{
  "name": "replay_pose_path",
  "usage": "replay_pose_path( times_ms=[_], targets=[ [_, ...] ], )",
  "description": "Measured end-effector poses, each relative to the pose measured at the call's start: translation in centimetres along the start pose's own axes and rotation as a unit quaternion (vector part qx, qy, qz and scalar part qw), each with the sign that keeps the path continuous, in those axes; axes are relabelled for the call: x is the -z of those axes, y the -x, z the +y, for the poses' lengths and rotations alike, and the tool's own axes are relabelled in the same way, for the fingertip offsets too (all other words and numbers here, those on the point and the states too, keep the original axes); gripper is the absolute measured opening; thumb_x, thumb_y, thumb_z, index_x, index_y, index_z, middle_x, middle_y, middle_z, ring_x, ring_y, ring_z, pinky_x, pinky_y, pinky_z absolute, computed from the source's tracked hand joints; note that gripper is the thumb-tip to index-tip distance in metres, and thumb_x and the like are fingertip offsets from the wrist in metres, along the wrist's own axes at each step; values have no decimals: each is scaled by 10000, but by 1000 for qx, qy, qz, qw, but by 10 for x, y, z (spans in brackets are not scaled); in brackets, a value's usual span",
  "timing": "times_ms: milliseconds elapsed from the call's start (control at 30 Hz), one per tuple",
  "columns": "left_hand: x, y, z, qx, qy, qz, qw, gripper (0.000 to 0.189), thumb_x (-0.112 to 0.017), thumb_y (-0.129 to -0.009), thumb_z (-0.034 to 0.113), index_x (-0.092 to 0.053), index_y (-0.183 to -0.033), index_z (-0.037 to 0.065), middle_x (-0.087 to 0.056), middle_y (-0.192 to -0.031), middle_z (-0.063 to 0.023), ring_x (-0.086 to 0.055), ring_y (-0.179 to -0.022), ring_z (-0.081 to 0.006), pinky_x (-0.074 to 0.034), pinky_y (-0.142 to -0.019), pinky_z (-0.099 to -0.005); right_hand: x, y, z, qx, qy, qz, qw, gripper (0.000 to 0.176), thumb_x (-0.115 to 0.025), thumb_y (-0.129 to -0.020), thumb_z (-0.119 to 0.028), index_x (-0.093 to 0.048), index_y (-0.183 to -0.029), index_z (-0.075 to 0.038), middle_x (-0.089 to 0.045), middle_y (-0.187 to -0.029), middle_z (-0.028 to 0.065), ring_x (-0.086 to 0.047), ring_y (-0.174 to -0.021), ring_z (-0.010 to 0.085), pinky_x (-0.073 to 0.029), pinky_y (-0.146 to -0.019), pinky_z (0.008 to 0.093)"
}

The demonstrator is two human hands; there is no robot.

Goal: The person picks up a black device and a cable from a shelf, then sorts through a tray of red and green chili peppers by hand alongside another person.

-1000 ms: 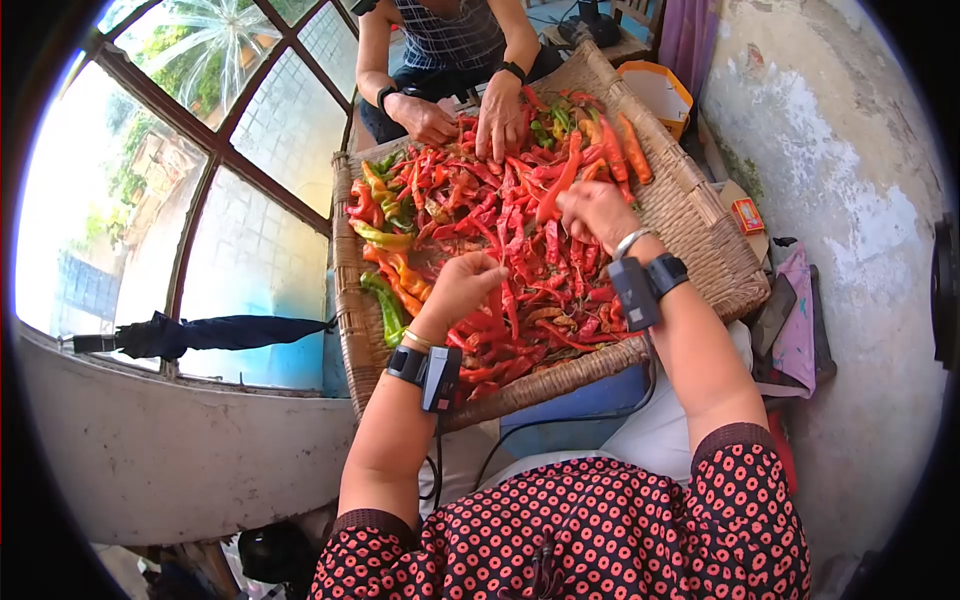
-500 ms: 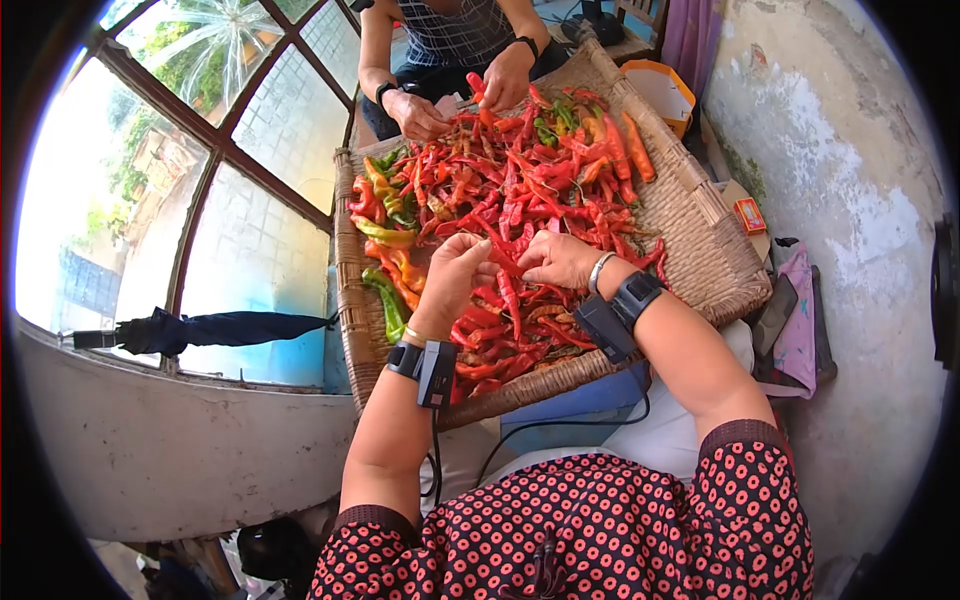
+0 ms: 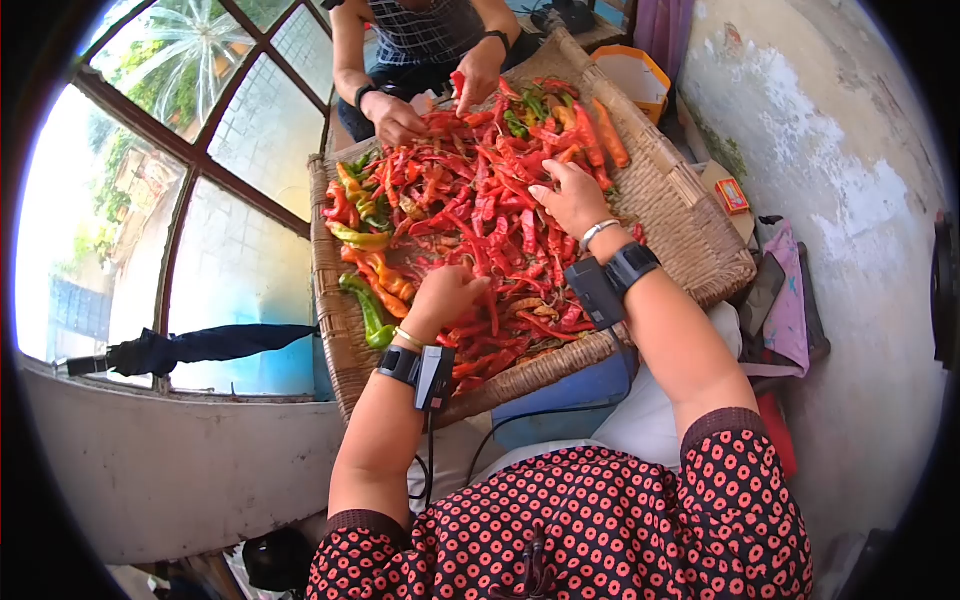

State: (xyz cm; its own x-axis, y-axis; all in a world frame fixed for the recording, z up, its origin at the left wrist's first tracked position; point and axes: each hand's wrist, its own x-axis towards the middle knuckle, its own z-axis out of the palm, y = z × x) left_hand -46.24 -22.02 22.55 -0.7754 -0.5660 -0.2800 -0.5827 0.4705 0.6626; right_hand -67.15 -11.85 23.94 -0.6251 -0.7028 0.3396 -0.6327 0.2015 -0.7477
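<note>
Red chili peppers [image 3: 505, 225], many wrinkled, lie heaped in a large woven tray [image 3: 685, 225]. My left hand [image 3: 450, 298] is low over the near left part of the heap, its fingers curled in; whatever they hold is hidden. Farther forward and to the right, my right hand [image 3: 575, 200] reaches over the chilies, thumb and forefinger apart, with nothing visibly gripped. Along the tray's left side lie a green pepper [image 3: 367, 308], an orange pepper [image 3: 385, 275] and a yellow-green pepper [image 3: 358, 237].
Across the tray a co-worker's hands [image 3: 480, 75] handle a red chili. A folded dark umbrella [image 3: 225, 343] lies along the window ledge at left. An orange-rimmed container [image 3: 640, 80] and a small red box [image 3: 732, 195] stand beyond the tray's right edge. A cable [image 3: 540, 410] hangs below my wrists.
My hands, close together over a red chili before, have come apart. The right has moved forward over the heap; the left has dropped slightly nearer. The view has shifted a little.
</note>
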Motion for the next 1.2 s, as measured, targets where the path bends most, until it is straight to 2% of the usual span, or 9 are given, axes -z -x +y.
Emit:
replay_pose_path(
  times_ms=[67,167,300,367,567,700,767,933,1200],
  targets=[
    [-2,0,7,-25,-173,-5,985,459,-577,-712,467,-602,-614,19,-561,-611,-185,-568,-604,-331,-447,-560,-418,8,2,-5,-24,57,-114,992,311,-601,-724,-302,-613,-937,-75,-589,-957,165,-556,-888,316,-440,-776,387],
    [-4,5,20,-31,-234,-14,972,466,-581,-711,472,-599,-609,18,-566,-604,-175,-571,-603,-326,-449,-561,-419,-4,7,0,-10,153,-306,940,289,-599,-719,-348,-640,-872,-105,-615,-907,125,-572,-878,289,-449,-774,390],
    [-17,6,13,-82,-224,32,971,354,-589,-694,375,-605,-650,25,-576,-623,-167,-578,-629,-322,-453,-576,-419,-18,22,-2,67,212,-308,925,231,-632,-690,-288,-634,-838,-112,-601,-924,103,-562,-896,262,-441,-776,372],
    [-18,3,9,-98,-199,29,975,318,-587,-686,343,-607,-657,27,-576,-633,-170,-577,-632,-323,-454,-581,-420,-21,21,-6,64,265,-400,875,228,-650,-673,-254,-629,-844,-105,-604,-912,100,-565,-889,261,-443,-773,375],
    [-2,-2,2,-34,44,-5,998,195,-592,-713,213,-589,-674,22,-582,-617,-87,-572,-567,-196,-449,-524,-328,-29,22,-5,52,327,-414,848,191,-635,-680,-191,-635,-856,-117,-610,-892,90,-572,-880,260,-454,-756,369],
    [15,4,13,26,313,2,949,107,-563,-790,130,-575,-769,25,-548,-634,23,-508,-542,-52,-403,-475,-195,-24,24,-9,66,325,-444,832,168,-619,-684,-150,-639,-846,-110,-612,-897,101,-579,-871,265,-460,-746,373],
    [24,9,22,26,332,12,943,99,-540,-817,122,-567,-820,26,-542,-640,28,-483,-526,-40,-390,-475,-174,-25,26,-9,62,330,-448,829,167,-617,-682,-141,-639,-843,-105,-611,-892,107,-580,-869,268,-462,-742,375],
    [31,12,32,-99,368,35,924,97,-541,-811,102,-570,-848,17,-547,-667,33,-480,-549,-29,-392,-500,-172,-15,25,-23,54,350,-462,813,152,-606,-675,-119,-629,-818,-71,-607,-842,117,-581,-827,284,-465,-716,359],
    [34,12,26,-196,526,129,817,95,-469,-818,54,-551,-865,39,-613,-907,-71,-459,-541,-30,-374,-489,-170,13,6,-23,-14,55,-448,892,190,-604,-656,-148,-630,-812,-43,-628,-805,99,-589,-745,208,-459,-682,314]
  ],
)
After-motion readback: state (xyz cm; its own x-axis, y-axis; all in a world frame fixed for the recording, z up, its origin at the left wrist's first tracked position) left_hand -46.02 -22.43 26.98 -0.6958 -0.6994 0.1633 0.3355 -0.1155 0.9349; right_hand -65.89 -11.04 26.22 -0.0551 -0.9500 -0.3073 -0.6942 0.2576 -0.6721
